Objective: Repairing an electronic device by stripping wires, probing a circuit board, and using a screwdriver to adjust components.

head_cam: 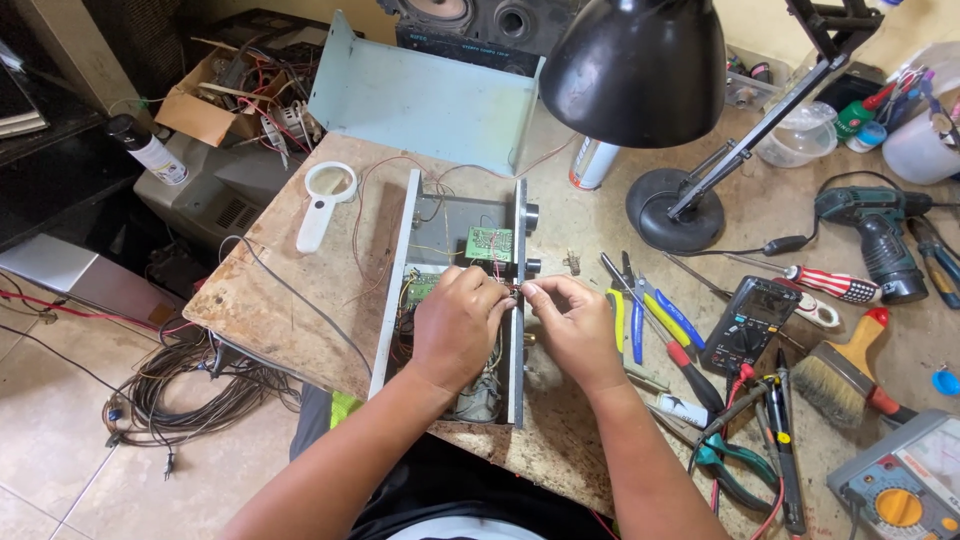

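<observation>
Pinching red wires (510, 287) at open grey metal chassis (445, 215) on worktop (300, 290): left hand (455, 325), right hand (575, 325), fingertips together. Lower chassis interior hidden beneath hands.

- An electronics repair workshop, seemingly set up in a home, is shown.
- A worn, stained workbench (300, 290) is crowded with hand tools: pliers (650, 315), a screwdriver (830, 283), a brush (845, 375) and a cordless drill (880, 235).
- Two multimeters (750, 325) are laid beside a black desk lamp (640, 70).
- An opened metal chassis (460, 300) with circuit boards is placed in the middle.
- Coiled cables (190, 395) are left on the tiled floor (60, 450).
</observation>
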